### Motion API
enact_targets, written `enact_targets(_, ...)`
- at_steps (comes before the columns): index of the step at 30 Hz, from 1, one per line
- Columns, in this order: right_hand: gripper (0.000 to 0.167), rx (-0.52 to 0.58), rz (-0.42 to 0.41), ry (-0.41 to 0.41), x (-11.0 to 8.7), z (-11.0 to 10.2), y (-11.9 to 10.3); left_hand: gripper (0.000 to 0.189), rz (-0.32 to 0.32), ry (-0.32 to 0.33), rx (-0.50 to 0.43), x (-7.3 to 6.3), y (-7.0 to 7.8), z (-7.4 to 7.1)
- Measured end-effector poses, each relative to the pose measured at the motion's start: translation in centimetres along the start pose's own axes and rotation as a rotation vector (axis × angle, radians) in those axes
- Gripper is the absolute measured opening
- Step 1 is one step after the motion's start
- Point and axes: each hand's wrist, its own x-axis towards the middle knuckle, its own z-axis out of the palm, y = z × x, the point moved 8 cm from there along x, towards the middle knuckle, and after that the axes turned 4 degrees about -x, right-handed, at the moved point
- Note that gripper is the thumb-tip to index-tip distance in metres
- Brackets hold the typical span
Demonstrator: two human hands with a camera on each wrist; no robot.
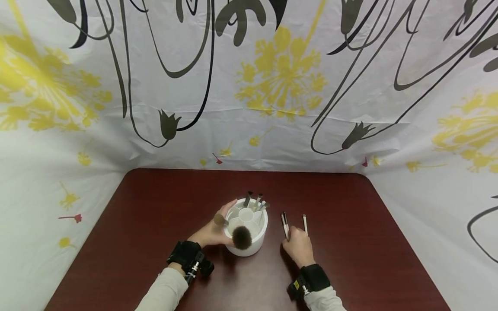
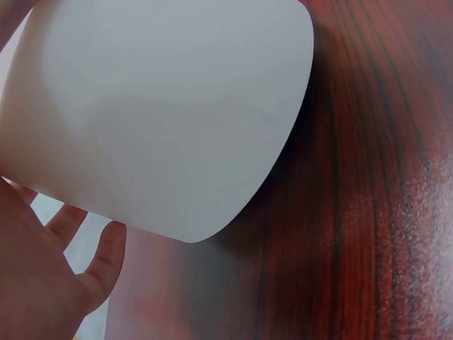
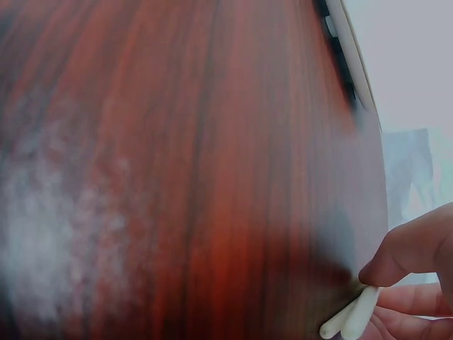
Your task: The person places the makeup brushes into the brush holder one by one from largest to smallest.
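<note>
The white holder (image 1: 254, 247) stands on the dark red table (image 1: 350, 259); the left hand (image 1: 212, 232) grips its left side, thumb and fingers spread round the wall; a large fluffy brush (image 1: 241, 238) rises at the holder's near side, smaller slim brushes (image 1: 247, 200) at its far side; right of the holder, the right hand (image 1: 299, 247) pinches two pale-handled brushes (image 1: 286, 229); farther right of it lies a lone brush (image 1: 305, 224).

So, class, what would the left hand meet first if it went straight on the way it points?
Most likely the white brush holder, at once: the left hand grips its side.
</note>
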Motion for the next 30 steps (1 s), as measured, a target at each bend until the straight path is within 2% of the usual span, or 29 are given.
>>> enact_targets(2, 0.017, -0.003, 0.013, -0.007, -0.1, 0.0, 0.1, 0.112, 0.008, 0.011, 0.026, 0.0, -0.5, 0.1)
enact_targets(5, 0.018, -0.004, 0.027, -0.028, -0.1, 0.0, 0.1, 0.114, 0.025, 0.027, 0.056, 0.0, -0.5, 0.0)
enact_targets(9, 0.019, -0.006, 0.036, -0.041, -0.1, 0.0, 0.1, 0.112, 0.030, 0.030, 0.039, -0.1, 1.2, -0.3)
enact_targets(13, 0.019, -0.004, 0.040, -0.040, -0.1, -0.3, 0.1, 0.108, 0.002, 0.005, 0.002, -0.2, 2.6, -0.6)
enact_targets(18, 0.015, -0.001, 0.044, -0.034, -0.1, -0.7, 0.3, 0.107, -0.013, -0.030, -0.015, -0.4, 2.5, -0.2)
enact_targets(24, 0.005, 0.008, 0.049, -0.029, 0.3, -0.9, 0.2, 0.108, -0.017, -0.023, 0.029, -0.3, 2.4, -0.3)
enact_targets(30, 0.011, 0.028, 0.040, 0.005, 0.4, -1.4, 0.0, 0.110, -0.025, -0.027, 0.047, -0.1, 2.2, -0.3)
